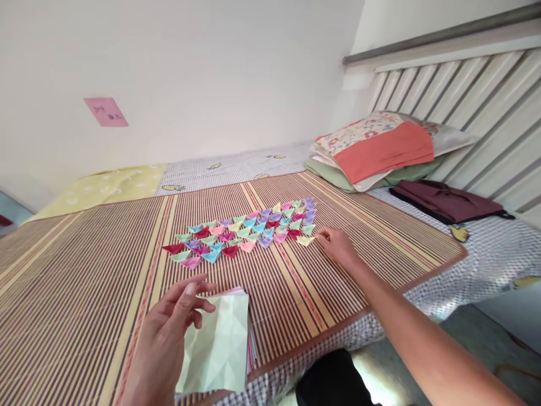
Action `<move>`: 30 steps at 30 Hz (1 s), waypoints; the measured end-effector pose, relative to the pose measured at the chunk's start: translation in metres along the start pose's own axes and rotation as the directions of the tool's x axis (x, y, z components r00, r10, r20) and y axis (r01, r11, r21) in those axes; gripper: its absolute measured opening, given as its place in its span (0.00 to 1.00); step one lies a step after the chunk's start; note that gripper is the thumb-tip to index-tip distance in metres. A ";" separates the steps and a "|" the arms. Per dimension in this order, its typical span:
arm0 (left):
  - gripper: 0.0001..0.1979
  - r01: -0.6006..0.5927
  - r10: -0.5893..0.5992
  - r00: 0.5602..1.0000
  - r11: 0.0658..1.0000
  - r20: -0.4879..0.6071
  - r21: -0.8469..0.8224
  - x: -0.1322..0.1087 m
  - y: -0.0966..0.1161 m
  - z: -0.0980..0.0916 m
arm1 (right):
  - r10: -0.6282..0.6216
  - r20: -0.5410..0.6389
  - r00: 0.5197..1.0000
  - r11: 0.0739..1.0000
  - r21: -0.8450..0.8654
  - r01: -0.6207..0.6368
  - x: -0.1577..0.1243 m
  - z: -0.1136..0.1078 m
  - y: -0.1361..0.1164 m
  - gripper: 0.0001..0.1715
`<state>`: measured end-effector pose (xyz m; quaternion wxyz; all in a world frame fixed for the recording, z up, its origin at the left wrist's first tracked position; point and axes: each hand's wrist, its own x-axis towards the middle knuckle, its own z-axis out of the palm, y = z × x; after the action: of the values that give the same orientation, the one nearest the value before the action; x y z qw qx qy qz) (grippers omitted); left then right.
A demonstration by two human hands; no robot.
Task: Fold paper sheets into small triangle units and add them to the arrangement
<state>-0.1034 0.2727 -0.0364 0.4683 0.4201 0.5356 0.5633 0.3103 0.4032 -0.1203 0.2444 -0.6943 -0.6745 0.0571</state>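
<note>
Rows of small folded paper pieces (248, 233) in many colours, pointed like little boats, lie on the striped mat. At the right end of the front row, my right hand (336, 245) is closed, its fingertips pinched at the tip of a pale yellow folded paper piece (306, 241). My left hand (171, 324) is open, fingers apart and slightly curled, above the left edge of a stack of square paper sheets. A pale green creased sheet (222, 344) tops the stack, and coloured edges show beneath it. My left hand partly hides the stack.
The woven mat (110, 276) covers much of a bed with a checked sheet (502, 265). Stacked pillows (384, 146) and a maroon bag (448, 200) lie by the white slatted headboard (460, 101). A pink note (105, 111) hangs on the wall.
</note>
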 end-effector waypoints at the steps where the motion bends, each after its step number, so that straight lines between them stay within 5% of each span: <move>1: 0.27 0.004 -0.004 1.000 1.000 0.002 0.006 0.000 0.000 0.001 | 0.033 0.014 0.999 0.999 0.015 -0.033 0.001 0.004 0.001 0.10; 12: 0.25 0.010 -0.010 1.000 1.000 -0.004 0.001 0.002 -0.001 -0.001 | 0.190 0.071 0.979 0.970 0.140 -0.198 0.020 0.035 0.008 0.17; 30: 0.25 -0.003 0.003 1.000 1.000 -0.014 -0.010 0.000 0.001 0.002 | 0.238 0.029 0.971 0.953 0.188 -0.239 0.019 0.030 -0.012 0.16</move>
<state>-0.1013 0.2729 -0.0354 0.4659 0.4143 0.5355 0.5697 0.2893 0.4292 -0.1366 0.2988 -0.7439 -0.5781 0.1521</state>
